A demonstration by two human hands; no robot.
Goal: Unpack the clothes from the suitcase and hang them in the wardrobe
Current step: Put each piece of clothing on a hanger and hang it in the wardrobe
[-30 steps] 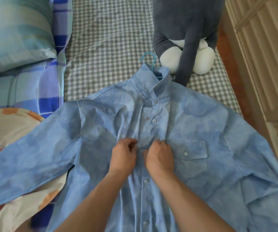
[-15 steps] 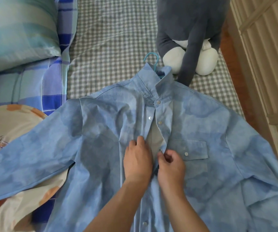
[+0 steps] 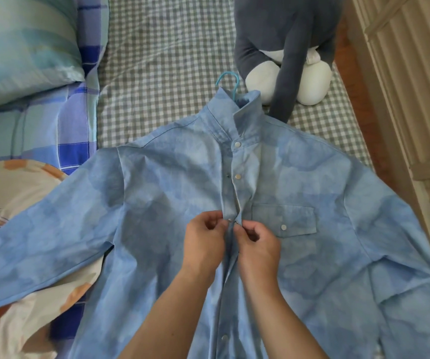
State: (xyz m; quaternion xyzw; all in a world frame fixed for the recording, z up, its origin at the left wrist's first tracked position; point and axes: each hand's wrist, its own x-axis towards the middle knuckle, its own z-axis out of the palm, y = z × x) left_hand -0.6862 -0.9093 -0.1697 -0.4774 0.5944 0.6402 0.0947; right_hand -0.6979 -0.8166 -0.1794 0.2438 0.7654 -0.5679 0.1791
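A light blue snap-button shirt (image 3: 172,198) lies spread face up on the bed, sleeves out to both sides. A teal hanger hook (image 3: 230,80) sticks out of its collar. My left hand (image 3: 203,244) pinches the left front edge at chest height, next to a snap. My right hand (image 3: 258,246) pinches the right front edge just beside it, below the chest pocket (image 3: 283,220). The two top snaps look closed. The suitcase and the wardrobe interior are out of view.
A grey-checked sheet (image 3: 162,73) covers the bed. A grey and white plush toy (image 3: 286,47) sits beyond the collar. A pillow (image 3: 22,42) and blue plaid bedding (image 3: 40,130) lie at left, an orange-patterned quilt (image 3: 14,193) under the left sleeve. Slatted wooden panels (image 3: 411,86) stand at right.
The gap in the shirt front has been drawn together. Both hands shifted from lying on the cloth to pinching the two front edges at the same snap.
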